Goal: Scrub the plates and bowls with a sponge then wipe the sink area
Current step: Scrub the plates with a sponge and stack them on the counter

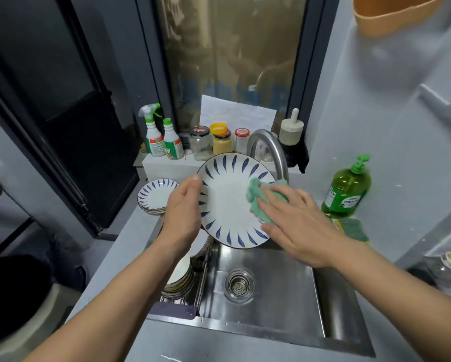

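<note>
While over one sink (279,299), one plate (227,205) tight in the left hand (183,212), one cloth (254,195) under the right hand (302,226) (fingers straight).

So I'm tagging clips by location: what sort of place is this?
Most likely a home kitchen: a stainless steel sink with a curved metal tap, a green plastic pump bottle beside it, and a white plate with blue leaf marks being wiped.

Home kitchen: steel sink (271,304), faucet (268,147), dish soap (347,192), jars (200,143).
</note>
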